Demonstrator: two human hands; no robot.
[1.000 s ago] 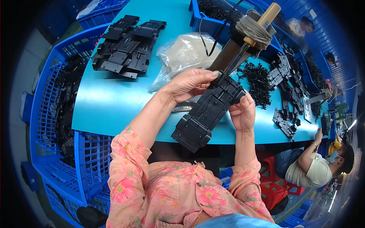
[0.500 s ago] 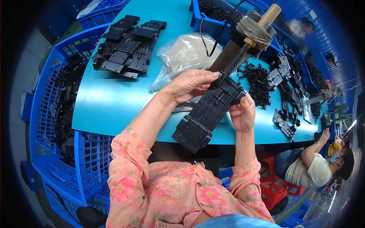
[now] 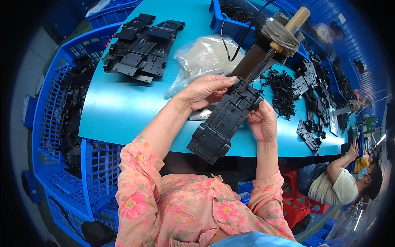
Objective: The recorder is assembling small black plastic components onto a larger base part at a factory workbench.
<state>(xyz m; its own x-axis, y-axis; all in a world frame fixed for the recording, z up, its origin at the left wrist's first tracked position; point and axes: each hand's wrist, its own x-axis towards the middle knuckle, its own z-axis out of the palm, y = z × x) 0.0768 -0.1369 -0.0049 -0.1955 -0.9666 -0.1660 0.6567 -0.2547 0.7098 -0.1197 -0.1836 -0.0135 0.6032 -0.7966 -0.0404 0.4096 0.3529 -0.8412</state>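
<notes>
Gripping a long black plastic chassis part (image 3: 224,121) above the turquoise surface (image 3: 123,107), the left hand (image 3: 205,88) curls its fingers (image 3: 224,82) over the top end; the right hand (image 3: 263,121) pinches its edge.

Tabletop (image 3: 119,107): turquoise, glossy, reflecting overhead light
Crates (image 3: 61,136): blue lattice plastic, ranged along the left edge
Stool (image 3: 294,206): red plastic, under the tabletop
Far side: blue bins (image 3: 230,24), seated co-worker (image 3: 337,185)
</notes>
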